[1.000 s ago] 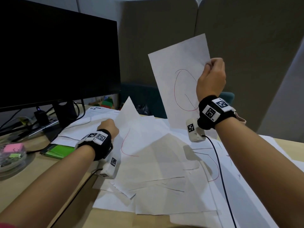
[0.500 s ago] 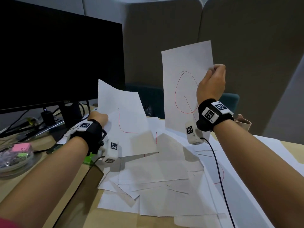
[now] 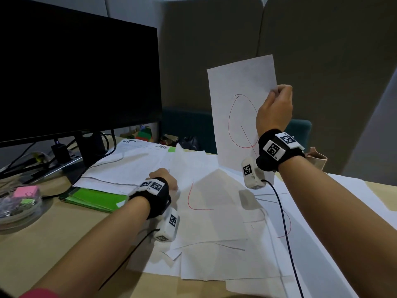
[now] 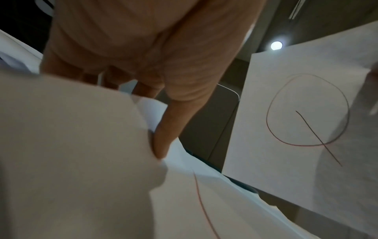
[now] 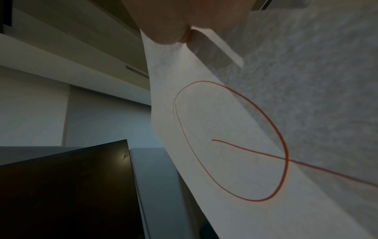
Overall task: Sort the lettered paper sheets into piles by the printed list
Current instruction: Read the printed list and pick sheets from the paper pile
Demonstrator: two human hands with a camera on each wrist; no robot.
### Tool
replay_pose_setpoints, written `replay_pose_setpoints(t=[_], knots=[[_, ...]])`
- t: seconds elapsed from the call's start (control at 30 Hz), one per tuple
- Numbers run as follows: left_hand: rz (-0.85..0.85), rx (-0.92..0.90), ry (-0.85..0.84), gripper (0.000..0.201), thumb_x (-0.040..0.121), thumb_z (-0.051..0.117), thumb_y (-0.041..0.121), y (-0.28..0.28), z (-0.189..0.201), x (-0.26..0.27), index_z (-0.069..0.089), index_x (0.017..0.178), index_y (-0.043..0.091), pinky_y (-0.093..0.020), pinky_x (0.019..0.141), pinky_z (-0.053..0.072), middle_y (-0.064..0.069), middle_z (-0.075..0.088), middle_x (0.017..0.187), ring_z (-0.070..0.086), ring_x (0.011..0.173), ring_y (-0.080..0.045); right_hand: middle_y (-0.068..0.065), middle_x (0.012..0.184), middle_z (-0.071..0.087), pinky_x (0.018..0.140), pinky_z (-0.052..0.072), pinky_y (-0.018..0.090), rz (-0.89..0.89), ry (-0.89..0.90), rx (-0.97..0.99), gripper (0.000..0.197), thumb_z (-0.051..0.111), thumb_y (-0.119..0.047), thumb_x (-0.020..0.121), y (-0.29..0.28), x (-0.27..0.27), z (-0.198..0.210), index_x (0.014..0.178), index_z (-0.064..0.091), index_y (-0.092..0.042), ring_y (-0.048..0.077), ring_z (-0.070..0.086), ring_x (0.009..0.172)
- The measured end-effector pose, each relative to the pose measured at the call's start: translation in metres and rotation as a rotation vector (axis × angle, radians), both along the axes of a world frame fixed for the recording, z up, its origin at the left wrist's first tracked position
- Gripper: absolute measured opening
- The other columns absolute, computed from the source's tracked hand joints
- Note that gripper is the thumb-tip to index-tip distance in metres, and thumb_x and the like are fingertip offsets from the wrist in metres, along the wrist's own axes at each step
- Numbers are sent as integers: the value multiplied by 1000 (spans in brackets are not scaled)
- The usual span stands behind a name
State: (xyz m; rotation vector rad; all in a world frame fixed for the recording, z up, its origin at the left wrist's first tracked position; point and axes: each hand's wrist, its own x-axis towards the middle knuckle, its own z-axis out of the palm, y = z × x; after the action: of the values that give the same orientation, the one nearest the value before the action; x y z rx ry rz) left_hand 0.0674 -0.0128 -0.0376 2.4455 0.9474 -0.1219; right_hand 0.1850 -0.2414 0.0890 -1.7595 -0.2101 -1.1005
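Note:
My right hand [image 3: 276,108] pinches the right edge of a white sheet with a red Q [image 3: 236,100] and holds it upright above the desk; thumb and finger meet on the Q sheet [image 5: 235,129] in the right wrist view. My left hand [image 3: 165,179] is low on the loose pile of white sheets [image 3: 214,254]. It grips the left edge of the sheet with a red L [image 3: 199,190], thumb [image 4: 163,137] on top and fingers curled behind. A printed sheet [image 3: 139,150] lies further back by the monitor stand.
A dark monitor [image 3: 75,78] stands at the back left, with cables by its foot. A green folder [image 3: 94,197] lies under papers left of my left hand. A clear tub with pink notes [image 3: 20,203] is at the far left. Grey partition panels rise behind the desk.
My left hand raised the L sheet off the pile, then brought it back down onto the papers. The right hand kept the Q sheet upright, hardly moving.

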Motion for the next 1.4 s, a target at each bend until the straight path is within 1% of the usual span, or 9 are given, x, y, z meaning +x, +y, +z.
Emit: replay_pose_setpoints(t=[0.1, 0.27, 0.37, 0.53, 0.83, 0.9, 1.07, 1.23, 1.4], knots=[[-39, 81, 81, 79, 68, 82, 39, -10, -4, 5, 48, 132, 8, -44, 100, 45, -16, 53, 132, 50, 121, -36, 7, 108, 57, 69, 36, 11, -2, 9, 1, 19, 40, -17, 100, -2, 1, -1, 110, 50, -5, 8, 50, 85], [-36, 141, 113, 76, 73, 80, 39, -15, -6, 8, 44, 132, 8, -41, 101, 42, -18, 40, 141, 40, 130, -33, 7, 108, 57, 63, 32, 4, 6, 10, -1, 18, 41, -16, 100, -3, 6, -5, 110, 51, -5, 7, 51, 85], [-36, 145, 75, 63, 79, 77, 30, -17, -3, 8, 46, 129, 5, -34, 87, 44, -20, 31, 144, 50, 120, -31, 7, 108, 57, 63, 32, 4, 19, 13, -1, 18, 41, -17, 100, -2, 8, -6, 110, 51, -5, 7, 51, 86], [-55, 213, -171, 23, 86, 59, 6, -14, 6, 11, 62, 109, 3, -33, 79, 48, -18, 61, 116, 60, 104, -34, 8, 107, 57, 65, 34, 4, 41, 7, 12, 17, 41, -16, 100, 4, 10, -10, 109, 51, -4, 8, 51, 86], [-89, 297, -402, 34, 89, 46, 0, 9, 34, 0, 52, 121, 10, -41, 88, 46, -19, 59, 116, 56, 107, -37, 8, 106, 56, 62, 34, 5, 68, 0, 8, 17, 41, -14, 99, 14, 5, -11, 108, 51, -3, 7, 50, 83], [-100, 290, -389, 41, 90, 46, 0, 15, 31, -2, 48, 129, 11, -41, 91, 46, -19, 58, 120, 55, 110, -38, 8, 107, 56, 63, 33, 4, 67, 6, 1, 17, 41, -15, 100, 15, 4, -11, 108, 51, -3, 7, 50, 84], [-129, 314, -354, 35, 91, 45, 1, 24, 20, -7, 57, 122, 12, -39, 86, 48, -17, 62, 115, 58, 105, -36, 8, 107, 57, 63, 34, 6, 64, 16, -12, 19, 41, -16, 100, 13, 3, -12, 110, 51, -3, 8, 50, 85], [-212, 369, -307, 45, 91, 38, -1, 22, 11, -11, 50, 131, 16, -40, 83, 50, -17, 61, 113, 57, 103, -36, 8, 109, 57, 72, 40, 17, 49, 22, -15, 19, 40, -16, 100, 12, 2, -12, 111, 50, -4, 8, 51, 86], [-152, 345, -242, 43, 90, 45, 1, 20, 8, -8, 40, 132, 8, -40, 85, 48, -19, 57, 117, 57, 106, -37, 8, 108, 56, 72, 39, 17, 52, 25, -8, 19, 40, -16, 100, 12, 2, -11, 111, 50, -4, 9, 51, 86]])
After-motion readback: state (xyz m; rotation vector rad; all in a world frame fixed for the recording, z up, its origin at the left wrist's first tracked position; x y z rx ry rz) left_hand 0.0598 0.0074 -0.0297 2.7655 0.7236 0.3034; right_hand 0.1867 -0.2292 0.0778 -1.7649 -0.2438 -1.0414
